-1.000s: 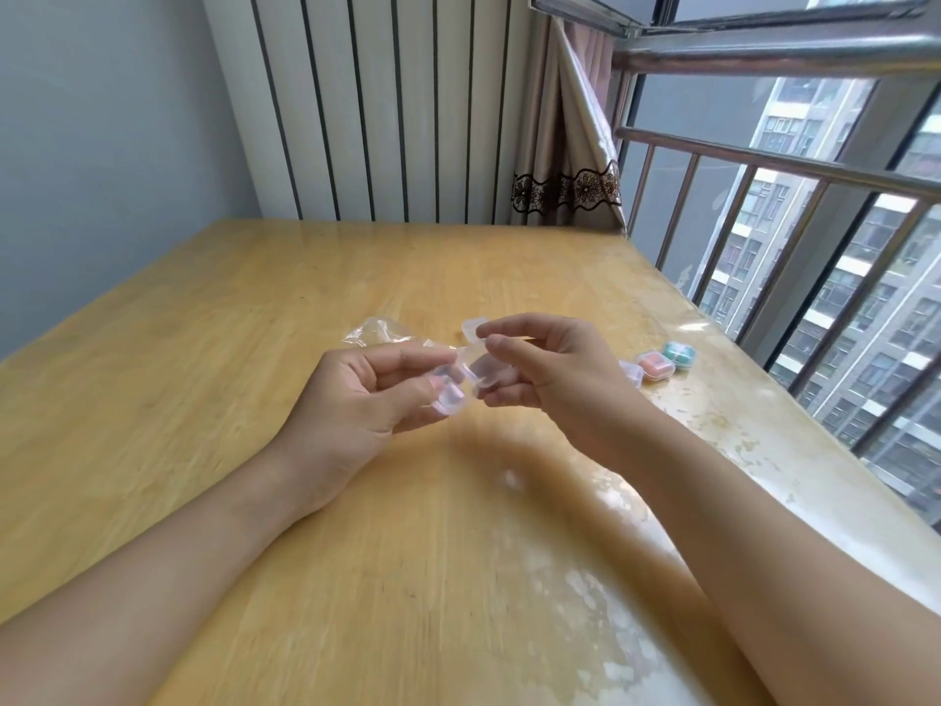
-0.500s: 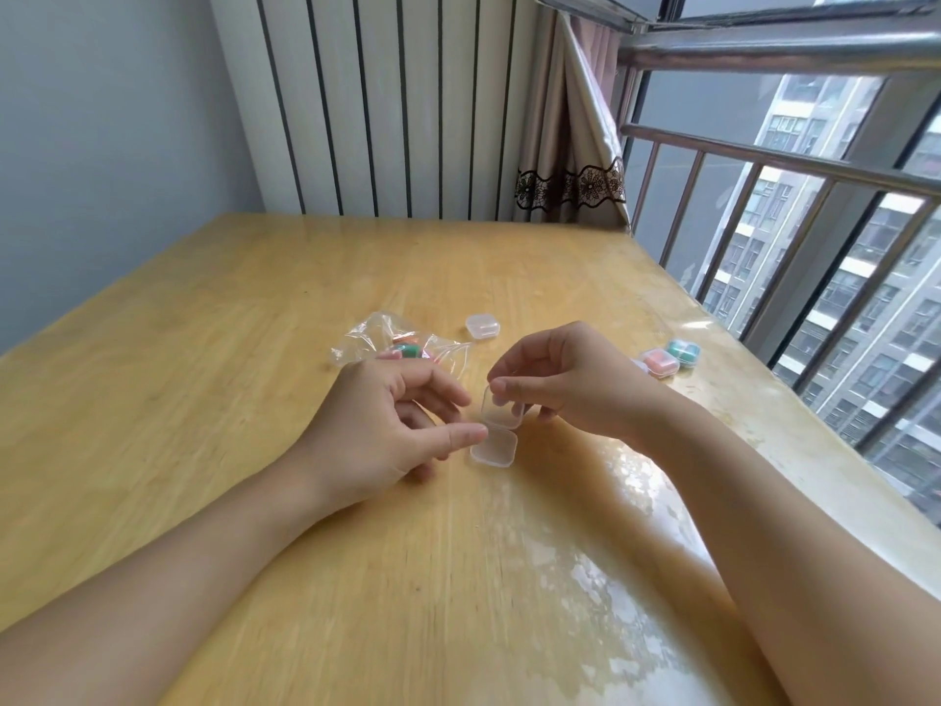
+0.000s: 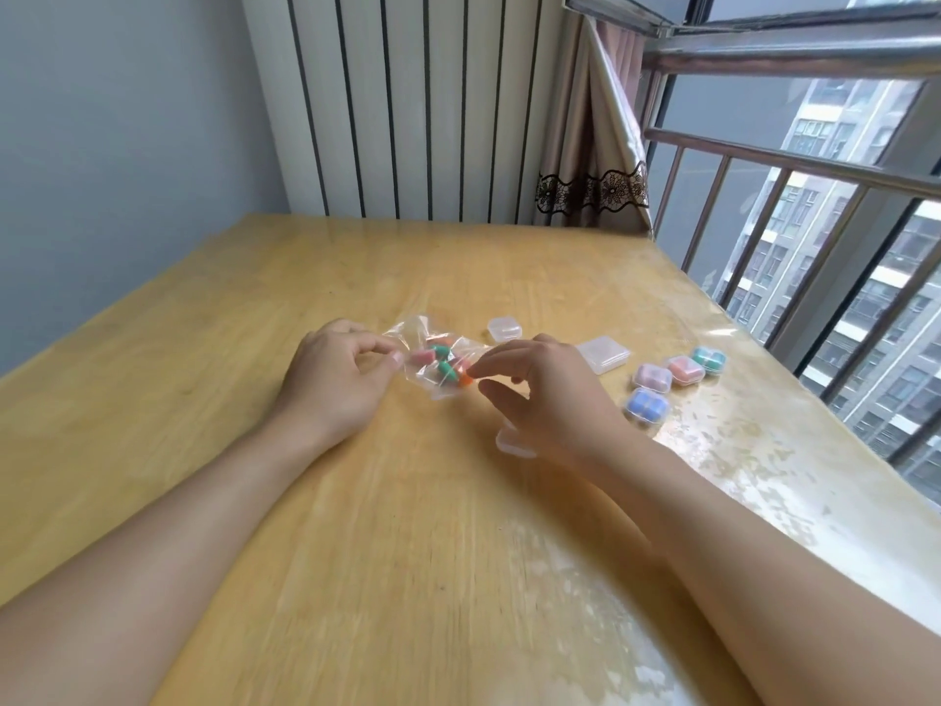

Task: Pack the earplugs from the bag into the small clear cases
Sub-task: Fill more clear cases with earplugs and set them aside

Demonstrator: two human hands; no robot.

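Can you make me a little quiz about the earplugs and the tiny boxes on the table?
1. True or false: the left hand pinches the crinkly clear plastic bag of coloured earplugs.
2. Which colour of foam earplug are the right hand's fingertips reaching for? A) orange B) yellow C) black
3. How many small clear square cases near the window side of the wooden table already hold coloured earplugs?

Key
1. True.
2. A, orange, at the bag's mouth.
3. Four: the blue-filled case, the lilac-filled case, the pink-filled case and the teal-filled case.
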